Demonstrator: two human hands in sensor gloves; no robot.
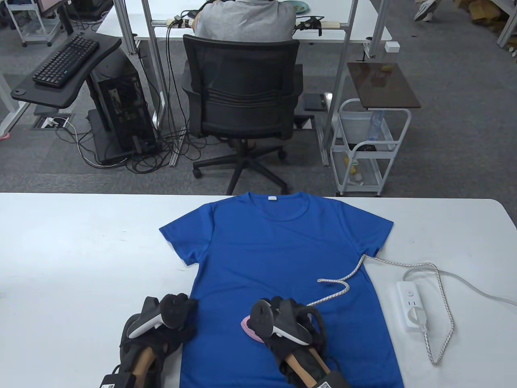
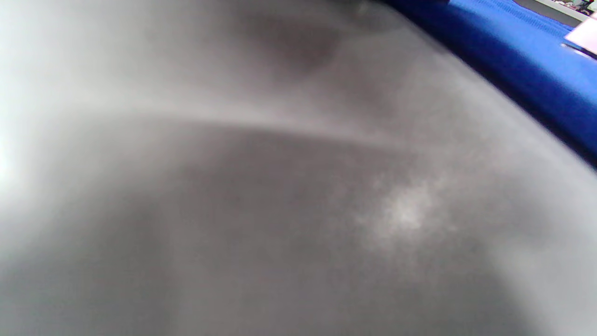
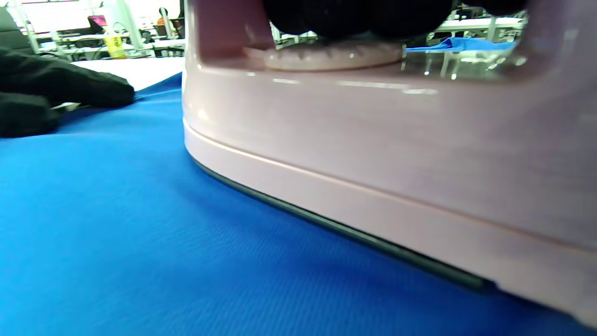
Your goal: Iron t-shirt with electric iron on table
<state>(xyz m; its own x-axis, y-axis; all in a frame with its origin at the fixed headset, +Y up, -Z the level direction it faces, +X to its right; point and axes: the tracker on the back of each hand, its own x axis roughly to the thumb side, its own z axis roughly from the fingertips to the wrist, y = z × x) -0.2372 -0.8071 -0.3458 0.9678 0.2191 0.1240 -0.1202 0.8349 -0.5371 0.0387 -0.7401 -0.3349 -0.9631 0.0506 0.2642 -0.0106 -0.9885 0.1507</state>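
On a white table (image 1: 80, 250) in an office, a blue t-shirt (image 1: 282, 258) lies flat with its collar away from the person, and ironing looks under way near the hem: the right hand (image 1: 288, 323) grasps the pink iron (image 3: 373, 154), soleplate on the cloth, while the left hand (image 1: 161, 323) rests at the shirt's left edge, its grip impossible to tell. The next stroke probably calls for pushing up toward the chest, where the iron's braided cord (image 1: 343, 283), running to the power strip (image 1: 412, 307), crosses the fabric and may get in the way.
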